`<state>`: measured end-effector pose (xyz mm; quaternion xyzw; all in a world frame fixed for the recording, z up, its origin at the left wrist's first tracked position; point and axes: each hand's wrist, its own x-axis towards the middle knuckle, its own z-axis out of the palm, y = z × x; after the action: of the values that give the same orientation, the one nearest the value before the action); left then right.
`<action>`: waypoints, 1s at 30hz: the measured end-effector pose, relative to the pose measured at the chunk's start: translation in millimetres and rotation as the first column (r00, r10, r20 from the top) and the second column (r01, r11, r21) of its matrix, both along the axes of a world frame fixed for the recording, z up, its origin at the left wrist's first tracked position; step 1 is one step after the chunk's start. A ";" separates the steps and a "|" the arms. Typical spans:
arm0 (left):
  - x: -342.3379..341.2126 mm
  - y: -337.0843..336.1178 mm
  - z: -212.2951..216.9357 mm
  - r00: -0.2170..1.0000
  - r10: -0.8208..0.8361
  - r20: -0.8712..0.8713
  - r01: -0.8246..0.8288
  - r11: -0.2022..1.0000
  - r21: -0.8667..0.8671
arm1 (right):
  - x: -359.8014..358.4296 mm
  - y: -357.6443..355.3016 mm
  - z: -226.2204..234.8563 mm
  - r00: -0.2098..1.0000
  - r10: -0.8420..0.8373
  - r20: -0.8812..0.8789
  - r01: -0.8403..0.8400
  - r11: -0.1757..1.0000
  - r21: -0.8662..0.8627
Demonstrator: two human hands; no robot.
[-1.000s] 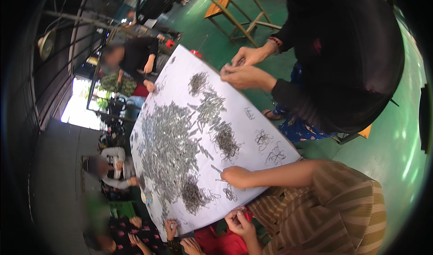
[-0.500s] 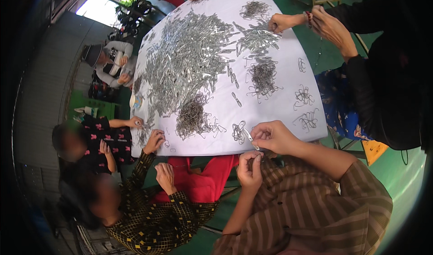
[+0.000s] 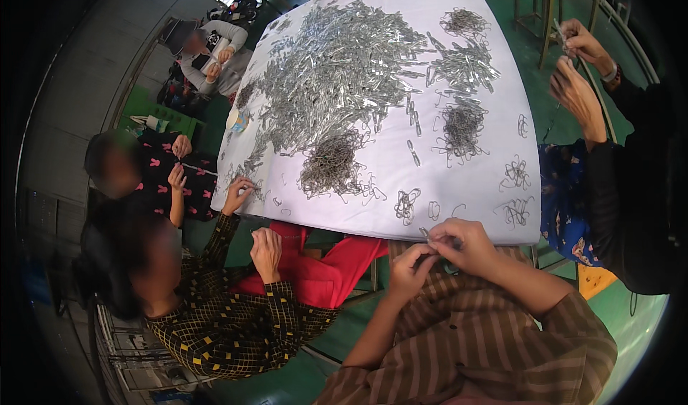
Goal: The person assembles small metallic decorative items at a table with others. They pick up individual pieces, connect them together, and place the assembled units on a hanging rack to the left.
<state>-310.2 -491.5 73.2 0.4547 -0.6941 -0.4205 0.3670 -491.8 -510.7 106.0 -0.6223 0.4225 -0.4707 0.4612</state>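
My left hand [image 3: 410, 272] and my right hand [image 3: 467, 249] meet just off the near edge of the table, fingertips pinched together. Between them is a small silver metal clip [image 3: 424, 233], one end poking out past my right fingers; the rest is hidden. Just beyond my hands, a small cluster of bent wire hooks [image 3: 405, 206] lies on the white tabletop [image 3: 373, 215], with a couple of loose wire pieces [image 3: 433, 210] beside it. Farther off are a dark pile of wire hooks [image 3: 332, 163] and a large heap of silver metal clips [image 3: 344, 68].
To my left, a co-worker in a yellow-checked sleeve reaches a hand [image 3: 241, 190] to the table. Across the right side, another co-worker's hands [image 3: 579, 68] hold a thin metal piece. More wire hooks [image 3: 462, 127] and clips [image 3: 464, 67] lie right of the heap. A cup [image 3: 237, 121] stands at the left edge.
My right hand has drawn back from over the tabletop toward my left, and the clip is now more covered by fingers. The co-worker at right has lifted both hands off the table. The view has shifted.
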 end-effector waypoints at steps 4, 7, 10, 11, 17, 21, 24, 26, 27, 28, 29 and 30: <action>32.4 -30.0 2.3 0.988 0.110 0.107 -0.106 0.994 -0.041 | 1.9 5.7 -7.1 0.995 0.000 -0.098 -0.016 0.986 -0.167; 53.1 -71.3 -3.4 0.787 0.467 0.403 -0.269 0.848 -0.458 | 4.3 9.3 -10.9 0.997 0.003 -0.075 -0.016 0.985 -0.174; 63.5 -101.7 -17.4 0.584 0.558 0.590 -0.203 0.804 -0.559 | 5.6 13.3 -17.4 0.997 0.002 -0.071 -0.013 0.988 -0.153; 64.7 -108.0 -22.3 0.532 0.548 0.645 -0.174 0.817 -0.550 | 5.6 14.5 -18.4 0.997 0.001 -0.073 -0.012 0.989 -0.148; 64.7 -131.2 -31.0 0.347 0.452 0.821 -0.041 0.882 -0.469 | 6.3 18.3 -17.8 0.996 -0.005 -0.092 -0.006 0.993 -0.118; 66.3 -129.3 -17.7 0.463 0.430 0.775 -0.127 0.897 -0.423 | 10.7 17.8 -20.4 0.996 -0.015 -0.083 0.008 0.996 -0.087; 44.9 -105.4 13.0 0.853 0.319 0.413 -0.282 0.948 -0.150 | 11.1 16.2 -26.7 0.997 -0.045 -0.066 0.043 0.998 -0.036; 30.8 -79.8 25.1 0.981 0.193 -0.013 -0.192 0.979 0.069 | 10.2 15.5 -29.0 0.996 -0.063 -0.066 0.063 0.998 0.001; 24.5 -67.0 28.1 0.984 0.150 -0.095 -0.142 0.987 0.080 | 9.5 13.3 -27.4 0.995 -0.068 -0.071 0.069 0.998 0.009; 18.1 -56.6 31.4 0.978 0.105 -0.178 -0.091 0.992 0.088 | 8.9 11.6 -25.2 0.994 -0.073 -0.077 0.074 0.997 0.012; 13.7 -48.4 36.5 0.983 0.079 -0.163 -0.072 0.996 0.048 | 9.1 10.1 -23.5 0.994 -0.076 -0.083 0.077 0.997 0.010; 9.8 -42.0 40.9 0.988 0.052 -0.148 -0.052 0.999 0.008 | 9.3 9.3 -20.7 0.993 -0.079 -0.089 0.079 0.997 0.003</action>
<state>-300.4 -533.5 114.1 0.4411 -0.6520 -0.4448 0.4272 -482.5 -501.4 85.3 -0.6240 0.4684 -0.4590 0.4249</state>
